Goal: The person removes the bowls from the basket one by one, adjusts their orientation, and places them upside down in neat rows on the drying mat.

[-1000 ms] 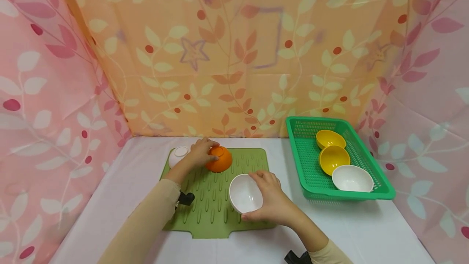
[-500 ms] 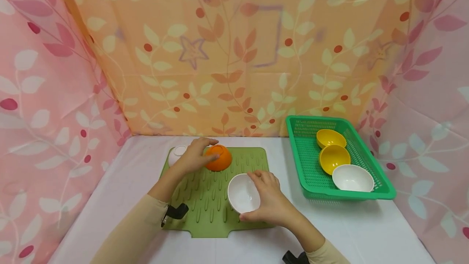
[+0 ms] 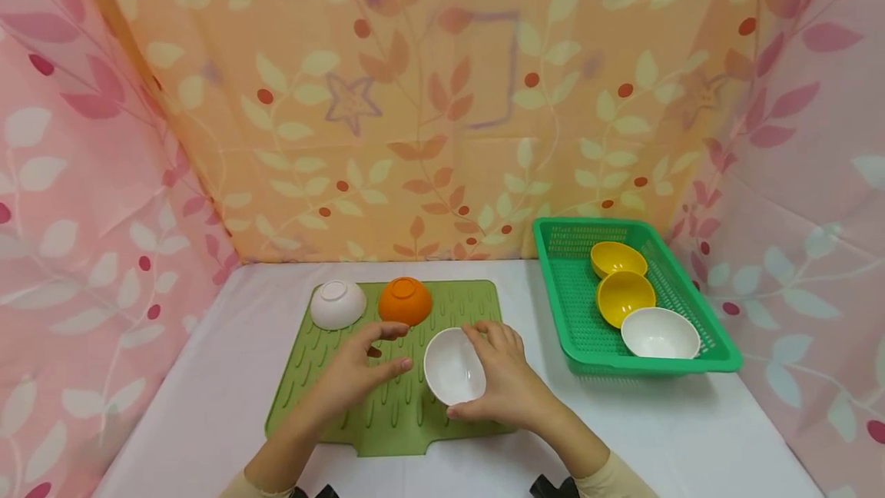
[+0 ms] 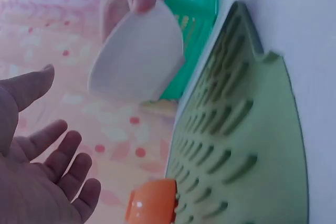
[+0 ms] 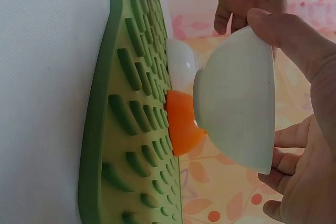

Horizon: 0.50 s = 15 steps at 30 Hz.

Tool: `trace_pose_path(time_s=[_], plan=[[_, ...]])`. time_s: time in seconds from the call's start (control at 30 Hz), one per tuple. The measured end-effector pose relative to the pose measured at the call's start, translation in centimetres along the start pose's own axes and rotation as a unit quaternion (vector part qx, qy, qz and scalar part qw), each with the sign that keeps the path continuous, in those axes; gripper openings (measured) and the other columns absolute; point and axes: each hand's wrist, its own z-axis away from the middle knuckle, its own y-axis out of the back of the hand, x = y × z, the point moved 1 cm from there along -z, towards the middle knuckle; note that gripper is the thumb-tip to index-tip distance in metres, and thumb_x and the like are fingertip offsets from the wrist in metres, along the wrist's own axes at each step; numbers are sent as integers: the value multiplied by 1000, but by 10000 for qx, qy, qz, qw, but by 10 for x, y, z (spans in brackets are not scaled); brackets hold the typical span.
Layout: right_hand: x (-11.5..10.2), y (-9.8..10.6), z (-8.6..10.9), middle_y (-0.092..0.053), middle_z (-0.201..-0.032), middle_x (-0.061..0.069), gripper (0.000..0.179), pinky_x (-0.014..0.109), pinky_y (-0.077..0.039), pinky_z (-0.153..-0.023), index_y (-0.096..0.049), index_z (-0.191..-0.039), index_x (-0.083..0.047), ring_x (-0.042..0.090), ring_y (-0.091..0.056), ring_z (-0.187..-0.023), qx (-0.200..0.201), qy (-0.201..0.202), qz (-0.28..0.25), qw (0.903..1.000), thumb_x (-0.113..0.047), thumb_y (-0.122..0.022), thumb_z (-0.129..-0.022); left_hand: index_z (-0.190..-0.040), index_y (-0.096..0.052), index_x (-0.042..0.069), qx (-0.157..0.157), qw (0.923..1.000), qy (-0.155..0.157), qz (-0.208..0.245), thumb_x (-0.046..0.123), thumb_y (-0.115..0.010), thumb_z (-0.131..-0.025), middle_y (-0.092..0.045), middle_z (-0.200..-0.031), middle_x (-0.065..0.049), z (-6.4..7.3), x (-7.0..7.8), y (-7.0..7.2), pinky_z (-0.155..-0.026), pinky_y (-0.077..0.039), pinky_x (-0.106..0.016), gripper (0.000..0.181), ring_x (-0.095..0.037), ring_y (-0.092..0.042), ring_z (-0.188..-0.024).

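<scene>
My right hand [image 3: 508, 379] grips a white bowl [image 3: 454, 367] by its rim, thumb on one side and fingers on the other, above the green drying mat [image 3: 387, 421]. In the right wrist view the held bowl [image 5: 239, 98] is off the mat. My left hand [image 3: 356, 371] is open and holds nothing, a short way left of that bowl, thumb and fingers spread apart. Upside down at the back of the mat sit another white bowl [image 3: 338, 304] and an orange bowl [image 3: 405, 302], side by side.
A green plastic basket [image 3: 553, 298] stands on the right of the white-covered table. Inside lie two yellow bowls [image 3: 625, 298] and a white bowl [image 3: 660, 333]. Patterned cloth [image 3: 442, 137] hangs behind and on both sides.
My left hand has let go of the orange bowl and drawn back toward the front, near the held white bowl. The right hand and its bowl have stayed nearly in place.
</scene>
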Motion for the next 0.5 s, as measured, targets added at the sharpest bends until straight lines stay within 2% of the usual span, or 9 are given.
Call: trace_pose_path(time_s=[0.1,0.3,0.37,0.5], plan=[[-2,2,-3,-43,-146,10,120,59,-30,-113,-46,-153,-11,33,-31,-141,14,92,24,10000,-55,-97,-54,-131,-65,24,93,9999,-15,36,31,-84,-86,-65,-131,4,4,4,-4,-99,-46,-46,50,-20,-55,-124],[-1,4,-3,-44,-145,9,120,58,-29,-114,-47,-153,-10,32,-31,-141,141,222,59,9996,-57,-97,-53,-133,-63,25,-46,9998,120,178,39,-84,-85,-65,-131,6,5,5,-10,-100,-45,-47,55,-26,-54,-127],[0,3,-2,-43,-145,8,121,58,-28,-115,-47,-153,-11,33,-30,-141,198,322,93,9992,-59,-97,-53,-135,-62,23,-209,9993,172,267,39,-83,-86,-65,-132,5,5,3,-13,-100,-45,-47,56,-27,-54,-127],[2,1,-1,-43,-144,7,122,58,-20,-118,-46,-152,-11,32,-30,-141,472,748,284,9957,-62,-95,-53,-141,-59,14,-830,9937,325,675,38,-78,-92,-65,-134,-1,2,0,-19,-99,-47,-45,58,-28,-57,-126]])
